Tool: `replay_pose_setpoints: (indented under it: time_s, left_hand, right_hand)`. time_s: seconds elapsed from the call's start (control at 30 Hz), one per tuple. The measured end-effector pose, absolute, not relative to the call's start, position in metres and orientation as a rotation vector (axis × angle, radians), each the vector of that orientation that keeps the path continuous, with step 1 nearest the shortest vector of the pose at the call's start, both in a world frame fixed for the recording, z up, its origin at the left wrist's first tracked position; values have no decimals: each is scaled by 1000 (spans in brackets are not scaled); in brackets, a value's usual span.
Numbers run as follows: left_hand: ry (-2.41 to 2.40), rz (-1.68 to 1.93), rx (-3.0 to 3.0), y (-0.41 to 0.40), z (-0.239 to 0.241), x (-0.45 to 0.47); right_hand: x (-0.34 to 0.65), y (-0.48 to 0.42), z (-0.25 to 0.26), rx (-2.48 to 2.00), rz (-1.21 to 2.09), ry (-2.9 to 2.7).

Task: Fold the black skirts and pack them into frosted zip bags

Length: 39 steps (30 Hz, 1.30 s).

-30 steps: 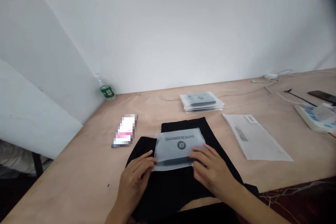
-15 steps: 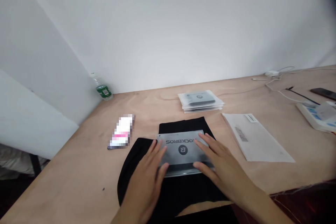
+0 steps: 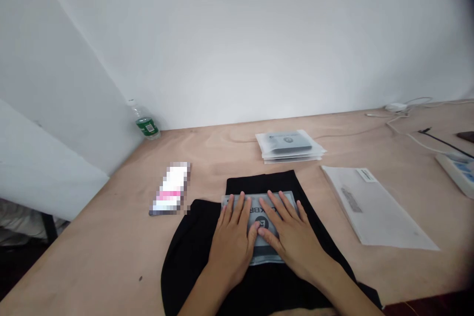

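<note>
A clear plastic packet (image 3: 267, 252) with ROCKBROS lettering and a round logo lies flat on a black garment (image 3: 192, 256). My left hand (image 3: 232, 242) rests palm down on the packet's left part, fingers stretched out. On its right part lies my right hand (image 3: 291, 234), also flat with the fingers spread. The two thumbs nearly meet over the logo. Between them the hands hide much of the lettering and both sides of the packet.
Behind the garment is a stack of similar packets (image 3: 291, 144). Frosted plastic bags (image 3: 385, 215) lie to the right. A phone (image 3: 171, 187) and a water bottle (image 3: 146, 126) are at the left; a power strip (image 3: 457, 173) and cables (image 3: 398, 126) at the right.
Both hands have come down flat on the packet and closer together, covering more of it. The view has shifted slightly, so the things at the right sit further right.
</note>
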State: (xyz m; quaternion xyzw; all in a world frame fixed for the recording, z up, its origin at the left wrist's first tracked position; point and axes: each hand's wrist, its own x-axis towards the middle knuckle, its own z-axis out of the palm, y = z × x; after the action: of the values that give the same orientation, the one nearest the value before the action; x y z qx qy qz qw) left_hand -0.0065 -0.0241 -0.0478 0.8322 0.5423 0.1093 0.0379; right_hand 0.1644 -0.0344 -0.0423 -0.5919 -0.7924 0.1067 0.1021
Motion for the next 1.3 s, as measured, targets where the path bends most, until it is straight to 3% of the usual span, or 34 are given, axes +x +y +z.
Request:
replay_pose_setpoints:
  time_s: [0.3,0.73,0.97,1.1,1.3]
  left_hand:
    - [1682,291,2250,-23,-40,-12]
    - [1585,961,1658,-17,-41,-23]
    - [1550,1153,1369,-17,-33,-26]
    - [1565,1067,1455,-17,-36,-24]
    - [1657,968,1656,-17,-42,-22]
  right_hand:
    - [166,-45,-40,-1532,171,-2506]
    - [148,-36,-33,-1347,-459,-2576]
    - [184,-34,33,-1360,-553,-2434]
    - [208,14,63,-1431,-710,-2192]
    - [232,108,14,-1601,-616,-2141]
